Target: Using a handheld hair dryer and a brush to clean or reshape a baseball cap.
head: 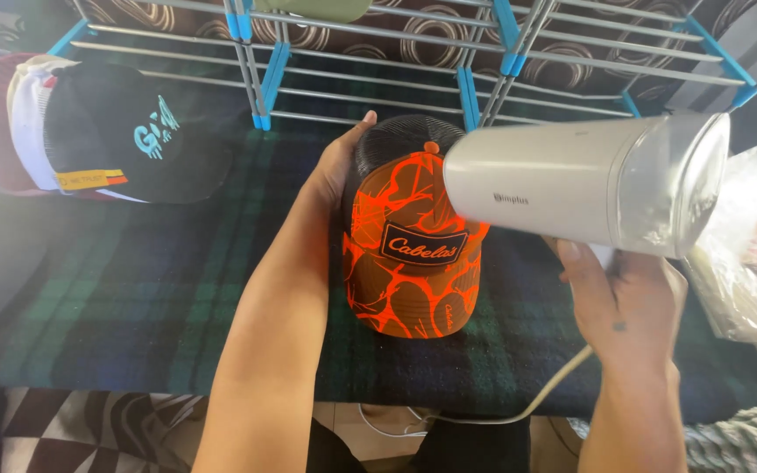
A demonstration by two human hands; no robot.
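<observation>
Item: trucker cap (411,263), orange crackle pattern on brown, black mesh back, dark oval-edged patch on the front panel. Position: upright near the middle of the desk (159,298), toward its front edge, on a dark green-and-blue plaid cloth.

Left hand (336,166): grip spread open, palm and fingers pressed against the cap's mesh back on its left side, steadying it.

Right hand (628,307): grip clamped on the handle of a white handheld garment steamer (571,184), whose head points at the cap's crown, just beside it; white cord (545,390) trails off the front edge.

Progress: cap in treatment; no steam is visible, so how much is done cannot be told.

Adjacent: stack of caps (89,131) at the left edge; wire rack with blue joints (466,88) along the back; clear plastic bags (751,254) at the right edge.
</observation>
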